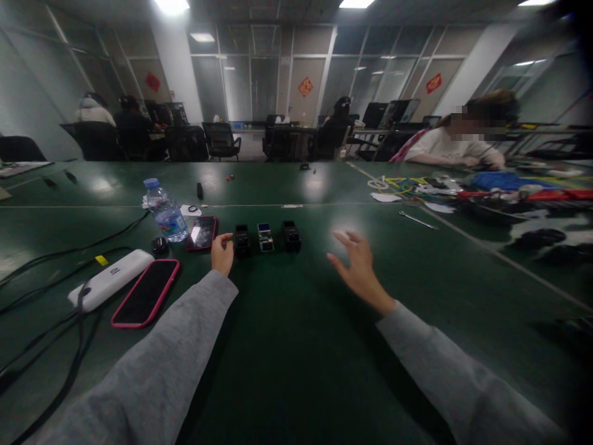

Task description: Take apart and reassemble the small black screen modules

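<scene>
Leftmost black casing (242, 239) beside left hand (222, 255); bottle label (178, 224) illegible.

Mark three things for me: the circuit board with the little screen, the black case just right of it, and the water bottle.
Circuit board (265, 238): head view, on its middle, below the screen.
Black case (291, 236): head view, mid-body.
Water bottle (166, 213): head view, mid-body, below the blue cap.

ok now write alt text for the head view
A person's left hand is at the left end of a row on a green table: black box, circuit board, another black box. The open right hand is apart, to its right. A plastic bottle and two phones are farther left.
</scene>
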The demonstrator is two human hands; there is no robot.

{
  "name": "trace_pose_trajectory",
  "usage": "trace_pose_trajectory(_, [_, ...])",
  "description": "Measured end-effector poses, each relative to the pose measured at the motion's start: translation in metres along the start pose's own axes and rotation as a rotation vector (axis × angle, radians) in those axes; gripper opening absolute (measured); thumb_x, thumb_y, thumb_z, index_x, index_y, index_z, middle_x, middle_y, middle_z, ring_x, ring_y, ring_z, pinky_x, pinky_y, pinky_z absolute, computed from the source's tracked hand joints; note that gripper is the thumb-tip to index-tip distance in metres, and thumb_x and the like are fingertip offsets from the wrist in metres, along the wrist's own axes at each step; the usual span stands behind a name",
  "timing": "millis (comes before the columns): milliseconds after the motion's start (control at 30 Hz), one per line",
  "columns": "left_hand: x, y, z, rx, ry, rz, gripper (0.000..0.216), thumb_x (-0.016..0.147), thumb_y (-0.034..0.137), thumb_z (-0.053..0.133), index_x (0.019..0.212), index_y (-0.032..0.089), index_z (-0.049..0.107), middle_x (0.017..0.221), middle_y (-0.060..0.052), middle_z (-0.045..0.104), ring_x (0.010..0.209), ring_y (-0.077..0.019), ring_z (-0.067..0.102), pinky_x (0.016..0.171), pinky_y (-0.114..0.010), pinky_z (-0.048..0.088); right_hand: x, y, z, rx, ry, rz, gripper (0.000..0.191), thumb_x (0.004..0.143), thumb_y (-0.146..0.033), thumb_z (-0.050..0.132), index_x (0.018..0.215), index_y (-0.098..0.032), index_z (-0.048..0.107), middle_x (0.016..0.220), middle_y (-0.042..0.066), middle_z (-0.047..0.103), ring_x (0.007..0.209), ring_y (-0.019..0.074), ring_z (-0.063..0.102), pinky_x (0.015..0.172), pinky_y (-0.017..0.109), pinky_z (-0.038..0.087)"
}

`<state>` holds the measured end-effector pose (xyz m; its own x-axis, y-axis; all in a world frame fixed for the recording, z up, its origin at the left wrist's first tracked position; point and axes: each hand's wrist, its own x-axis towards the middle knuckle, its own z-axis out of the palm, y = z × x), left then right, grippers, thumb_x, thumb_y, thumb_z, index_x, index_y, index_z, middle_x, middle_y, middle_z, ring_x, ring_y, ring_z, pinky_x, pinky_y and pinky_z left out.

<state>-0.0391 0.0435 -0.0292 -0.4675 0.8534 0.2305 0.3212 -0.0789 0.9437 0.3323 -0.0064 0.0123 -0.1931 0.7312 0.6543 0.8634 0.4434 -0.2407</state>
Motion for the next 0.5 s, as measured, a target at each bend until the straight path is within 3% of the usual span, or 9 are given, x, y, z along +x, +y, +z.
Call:
trace_pose_trajectory(100, [-0.002,0.003,-0.001,-0.001,-0.003,-0.019,0.024,0.084,0.014,0.052,0.105,0.018,0.063,0.111,-0.007,0.062,0.103,-0.0183,0.058,0.097,-0.038,0.044,0.020,-0.037,0.051,0.013,-0.194,-0.043,0.057,0.096,-0.053,0.043,0.148,-0.034,0.030,0.147,0.012,0.025,0.133,0.0344,0.032,0.101,0.054,0.039])
trace_pose_trajectory(200, [-0.003,0.003,0.000,-0.011,-0.004,-0.016,0.024,0.084,0.014,0.052,0.105,0.018,0.063,0.112,-0.007,0.061,0.104,-0.0183,0.058,0.098,-0.037,0.044,0.032,-0.052,0.074,0.034,-0.271,-0.045,0.059,0.094,-0.055,0.048,0.146,-0.032,0.034,0.147,0.014,0.025,0.133,0.0375,0.033,0.098,0.057,0.042])
trace_pose_trajectory(367, [-0.002,0.001,0.001,0.000,-0.003,-0.012,0.024,0.084,0.013,0.052,0.106,0.018,0.063,0.113,-0.007,0.062,0.103,-0.0187,0.058,0.097,-0.038,0.044,0.041,-0.056,0.084,0.126,-0.215,0.078,0.047,0.088,-0.042,0.059,0.127,-0.019,0.048,0.124,0.016,0.049,0.102,0.0316,0.059,0.080,0.048,0.054])
trace_pose_trajectory(500, [-0.002,0.003,0.000,0.008,0.001,-0.017,0.024,0.084,0.013,0.052,0.104,0.018,0.063,0.110,-0.007,0.062,0.103,-0.0188,0.058,0.096,-0.037,0.044,0.037,-0.054,0.074,0.251,-0.207,0.145,0.038,0.085,-0.029,0.056,0.121,-0.018,0.047,0.116,0.013,0.055,0.095,0.0276,0.062,0.078,0.044,0.055])
